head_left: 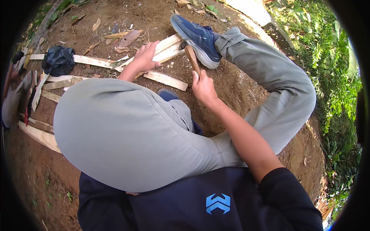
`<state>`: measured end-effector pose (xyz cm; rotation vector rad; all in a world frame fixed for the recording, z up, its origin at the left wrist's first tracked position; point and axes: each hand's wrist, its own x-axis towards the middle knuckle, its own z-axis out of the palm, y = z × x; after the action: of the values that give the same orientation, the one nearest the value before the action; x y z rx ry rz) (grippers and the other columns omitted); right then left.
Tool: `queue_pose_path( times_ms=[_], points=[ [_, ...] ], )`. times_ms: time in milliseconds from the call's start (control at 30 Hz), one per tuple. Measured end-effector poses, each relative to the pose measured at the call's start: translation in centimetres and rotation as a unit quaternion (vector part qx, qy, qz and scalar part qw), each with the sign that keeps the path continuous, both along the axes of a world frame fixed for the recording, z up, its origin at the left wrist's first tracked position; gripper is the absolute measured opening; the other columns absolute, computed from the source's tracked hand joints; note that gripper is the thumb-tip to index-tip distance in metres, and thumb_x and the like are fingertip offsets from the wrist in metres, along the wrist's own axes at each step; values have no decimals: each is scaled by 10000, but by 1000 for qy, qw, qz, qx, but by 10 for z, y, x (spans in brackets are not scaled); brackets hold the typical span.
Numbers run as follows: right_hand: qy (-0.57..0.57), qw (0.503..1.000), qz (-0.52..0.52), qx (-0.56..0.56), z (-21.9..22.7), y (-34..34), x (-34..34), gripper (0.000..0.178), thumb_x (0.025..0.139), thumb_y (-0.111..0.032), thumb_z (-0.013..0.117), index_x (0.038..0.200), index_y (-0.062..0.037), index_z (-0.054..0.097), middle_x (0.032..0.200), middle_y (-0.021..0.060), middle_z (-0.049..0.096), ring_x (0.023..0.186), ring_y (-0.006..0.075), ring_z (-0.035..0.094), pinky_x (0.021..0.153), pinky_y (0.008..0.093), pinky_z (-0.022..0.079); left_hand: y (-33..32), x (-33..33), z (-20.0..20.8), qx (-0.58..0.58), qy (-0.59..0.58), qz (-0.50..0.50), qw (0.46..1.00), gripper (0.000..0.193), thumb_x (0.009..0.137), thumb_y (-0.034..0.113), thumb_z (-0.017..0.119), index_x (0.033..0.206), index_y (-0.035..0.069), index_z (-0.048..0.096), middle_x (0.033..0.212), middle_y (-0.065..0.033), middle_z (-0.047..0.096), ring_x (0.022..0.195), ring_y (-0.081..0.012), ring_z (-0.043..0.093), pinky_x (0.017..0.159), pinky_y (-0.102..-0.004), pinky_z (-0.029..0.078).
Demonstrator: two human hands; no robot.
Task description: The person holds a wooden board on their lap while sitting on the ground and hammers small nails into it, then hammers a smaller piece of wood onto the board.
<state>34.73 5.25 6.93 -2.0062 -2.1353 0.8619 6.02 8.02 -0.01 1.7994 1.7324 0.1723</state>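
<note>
My left hand [144,58] is on a pale wooden slat [166,45], fingers along its far side and thumb on the near side. The slat lies close to the ground beside other strips, and its far end meets my blue shoe [197,37]. In my right hand [204,87] is a hammer [191,59], gripped by the lower end of its brown wooden handle. Its metal head is down by the slat's end and the shoe's sole, and is partly hidden. A shorter loose wood piece [165,80] rests on the soil between my feet.
A black plastic bag [58,61] sits on a long wooden strip [94,61] at the left. More strips [42,135] lie farther left, near another person [15,92] at the picture's edge. Dry leaves [130,37] dot the brown soil; green plants [327,69] border the right.
</note>
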Motion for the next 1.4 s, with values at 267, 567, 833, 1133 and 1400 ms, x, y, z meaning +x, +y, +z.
queue_pose_path(
  times_ms=[267,567,833,1133,1400],
  points=[
    [145,987,-61,13,50,-5,-23,378,1090,-374,493,1096,2,530,841,371,667,867,582,653,774,670,489,-5,-12,6,3,2,20,1000,1044,815,290,863,1636,104,246,1570,-166,414,1450,-378,403,1211,-486,332],
    [88,996,-15,-6,38,-5,-15,389,1089,-383,496,1113,4,523,852,340,688,821,580,660,717,629,521,-2,-8,9,1,-15,12,1000,1031,818,291,862,1635,128,254,1567,-162,417,1456,-386,396,1204,-492,345],
    [142,989,-33,27,48,-5,-18,314,1091,-314,515,1068,-2,540,783,332,665,756,551,663,670,621,486,-7,-17,1,12,-5,19,1000,1025,815,315,871,1625,131,270,1563,-166,430,1441,-385,416,1196,-499,359],
    [192,977,-19,90,59,-8,-26,350,1100,-339,504,1063,7,535,753,288,666,736,509,685,601,538,510,-7,-19,3,11,-17,13,1000,1010,816,301,868,1617,118,281,1546,-181,445,1446,-392,407,1204,-477,358],
    [119,992,11,-50,77,0,-28,394,1093,-365,498,1115,23,557,919,359,685,865,562,669,730,597,519,-4,-22,10,-26,-29,22,999,1014,821,273,870,1623,119,269,1586,-184,410,1464,-393,390,1224,-479,337]
  ],
)
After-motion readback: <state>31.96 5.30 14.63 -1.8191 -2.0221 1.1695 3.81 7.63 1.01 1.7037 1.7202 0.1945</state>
